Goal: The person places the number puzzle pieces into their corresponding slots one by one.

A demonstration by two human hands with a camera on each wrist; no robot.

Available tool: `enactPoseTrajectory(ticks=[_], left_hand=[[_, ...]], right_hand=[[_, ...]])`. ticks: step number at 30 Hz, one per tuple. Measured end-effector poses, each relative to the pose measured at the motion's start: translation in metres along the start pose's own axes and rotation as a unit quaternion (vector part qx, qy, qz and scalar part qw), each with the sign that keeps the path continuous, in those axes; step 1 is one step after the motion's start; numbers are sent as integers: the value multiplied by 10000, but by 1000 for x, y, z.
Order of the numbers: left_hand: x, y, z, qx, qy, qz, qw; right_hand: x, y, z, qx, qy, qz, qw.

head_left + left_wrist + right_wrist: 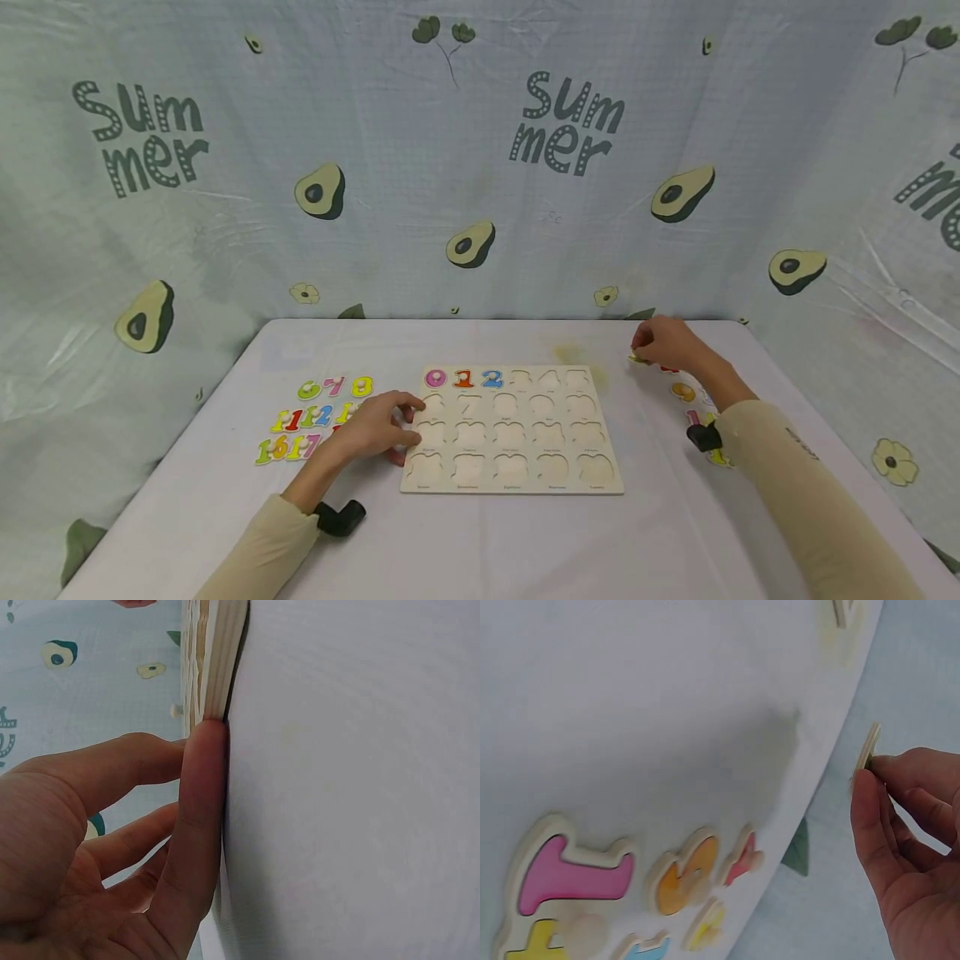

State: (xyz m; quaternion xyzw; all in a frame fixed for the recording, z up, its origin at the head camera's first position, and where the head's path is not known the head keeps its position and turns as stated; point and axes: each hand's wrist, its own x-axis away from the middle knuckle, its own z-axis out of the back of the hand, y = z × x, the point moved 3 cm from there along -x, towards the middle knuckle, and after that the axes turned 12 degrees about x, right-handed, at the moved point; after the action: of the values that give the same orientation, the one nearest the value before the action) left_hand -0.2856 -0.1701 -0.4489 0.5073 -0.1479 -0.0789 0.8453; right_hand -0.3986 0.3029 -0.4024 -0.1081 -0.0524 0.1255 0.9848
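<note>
A wooden number puzzle board (510, 429) lies mid-table, with number pieces 0 (435, 378), 1 (464, 379) and 2 (492, 379) in its top row. At the board's left edge, my left hand (378, 425) holds it; the left wrist view shows one finger against the board's side (221, 667) and another by its upper face. My right hand (671, 343), raised at the table's far right, pinches a thin wooden number piece (868, 746) between thumb and fingertip. That piece is seen edge-on, so its digit cannot be read.
Several coloured number pieces (296, 419) lie in rows left of the board, near my left forearm. More pieces, among them an orange one (683, 392), lie at the right, partly under my right arm. A printed sheet (375, 250) hangs behind the table (525, 542).
</note>
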Motion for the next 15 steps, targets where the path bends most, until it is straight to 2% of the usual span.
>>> enactPoseTrajectory(ticks=[4, 10, 15], left_hand=[[-1, 0, 0, 23, -26, -12, 10000], [0, 0, -1, 84, -58, 27, 9999], [1, 2, 0, 92, -69, 7, 9999]], right_hand=[[-4, -15, 5, 111, 68, 168, 9998], [-10, -38, 7, -30, 134, 355, 9993], [-17, -61, 3, -56, 235, 692, 9973]])
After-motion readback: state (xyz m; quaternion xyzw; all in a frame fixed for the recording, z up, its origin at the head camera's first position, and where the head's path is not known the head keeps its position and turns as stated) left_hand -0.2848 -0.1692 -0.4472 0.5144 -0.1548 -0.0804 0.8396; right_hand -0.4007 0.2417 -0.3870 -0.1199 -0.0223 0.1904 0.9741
